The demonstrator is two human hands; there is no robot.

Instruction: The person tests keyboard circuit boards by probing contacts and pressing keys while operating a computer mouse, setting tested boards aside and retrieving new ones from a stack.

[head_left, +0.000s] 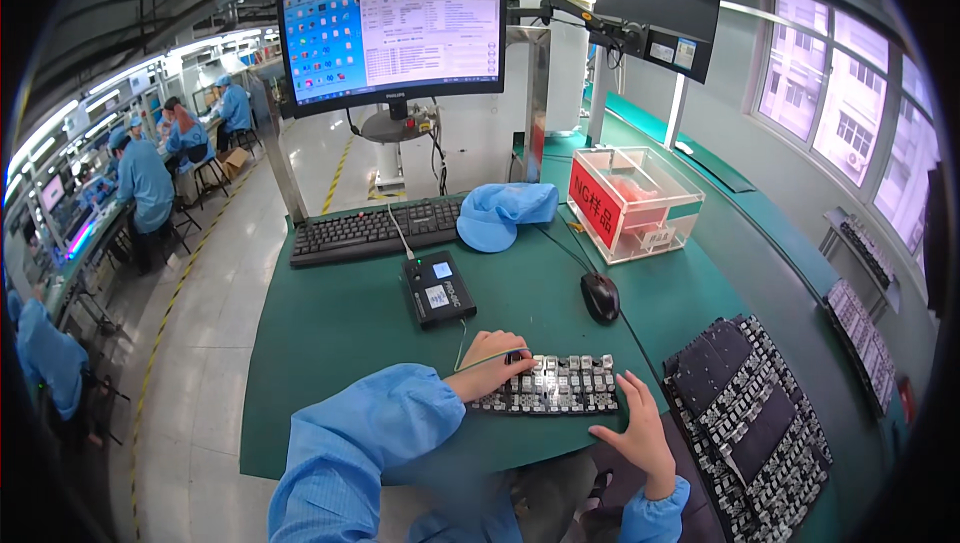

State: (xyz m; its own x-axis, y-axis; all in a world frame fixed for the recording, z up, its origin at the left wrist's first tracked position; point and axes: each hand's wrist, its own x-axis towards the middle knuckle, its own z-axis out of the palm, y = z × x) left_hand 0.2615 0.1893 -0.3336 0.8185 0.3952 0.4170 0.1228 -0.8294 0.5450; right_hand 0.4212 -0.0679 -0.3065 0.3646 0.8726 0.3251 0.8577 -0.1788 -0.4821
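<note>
A keyboard assembly without keycaps [560, 388], with rows of pale switches, lies on the green mat near the front edge. My left hand [490, 363] reaches over its upper left corner, fingers closed together at the edge; what they pinch is hidden. A thin cable [461, 343] runs from a small black box [438, 289] down to this hand, and a greenish wire crosses the fingers. At the assembly's right end, my right hand [642, 438] is open, thumb and fingers apart, fingertips beside or touching the edge.
Stacked switch assemblies [750, 423] lie at the right. Behind are a mouse [600, 297], black keyboard [375, 231], blue cap [505, 215], clear box with a red label [635, 205] and monitor [395, 38]. People in blue [150, 183] sit at far left.
</note>
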